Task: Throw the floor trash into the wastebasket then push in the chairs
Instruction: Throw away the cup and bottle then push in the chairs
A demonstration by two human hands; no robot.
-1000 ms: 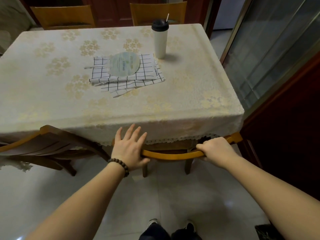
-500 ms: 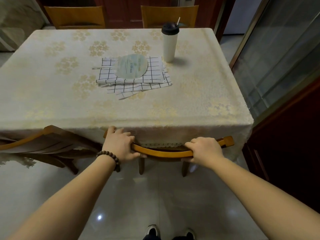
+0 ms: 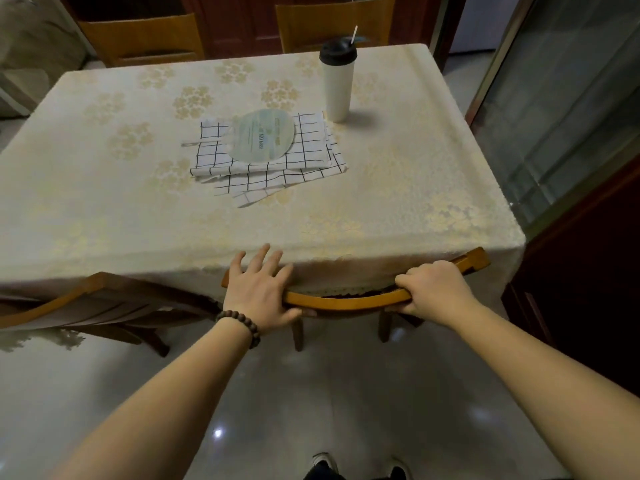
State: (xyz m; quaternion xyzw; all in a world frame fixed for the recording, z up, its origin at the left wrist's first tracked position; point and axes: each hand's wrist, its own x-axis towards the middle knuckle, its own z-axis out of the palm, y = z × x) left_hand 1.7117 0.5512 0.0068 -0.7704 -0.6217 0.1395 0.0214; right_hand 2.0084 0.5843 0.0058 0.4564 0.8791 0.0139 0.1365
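A wooden chair [image 3: 349, 301] stands at the near edge of the table [image 3: 104, 209], its curved top rail right against the hanging cream tablecloth and its seat hidden under it. My right hand [image 3: 433, 289] is closed around the right part of the rail. My left hand [image 3: 259, 292] rests its palm on the left end of the rail, fingers spread and lifted toward the cloth. A second wooden chair [image 3: 79, 303] stands to the left, angled, partly under the table. No wastebasket and no floor trash are in view.
On the table lie checkered cloths [image 3: 294, 171] with a round hand fan [image 3: 261, 135] on top and a white tumbler [image 3: 337, 81] with a black lid. Two more chairs [image 3: 145, 38] stand at the far side. A dark cabinet [image 3: 588, 271] is close on the right. Glossy tile floor [image 3: 311, 393] below.
The chair has slid further under the table, its rail now against the cloth. My left hand, which was wrapped on the rail, has spread its fingers. My right hand keeps its grip.
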